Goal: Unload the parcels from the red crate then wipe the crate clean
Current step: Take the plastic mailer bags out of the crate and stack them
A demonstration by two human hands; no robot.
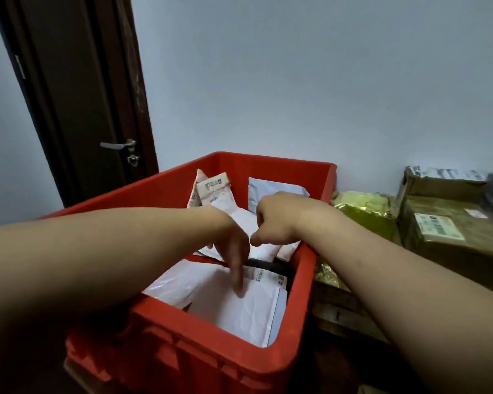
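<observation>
The crate (pixel 217 365) is still full of parcels (pixel 215 191), so unloading seems hardly begun and wiping must wait. The left hand (pixel 234 245) touches a white parcel (pixel 248 314) with straight fingers. The right hand (pixel 276 220) is curled above the pile; I cannot tell whether it grips anything.

Pale blue-grey wall (pixel 296 81), dark brown door (pixel 77 95).

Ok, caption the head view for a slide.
Left hand touches a white mailer in the red crate; right hand curled.

White parcels (pixel 239 305) inside red crate (pixel 199 362)
</observation>
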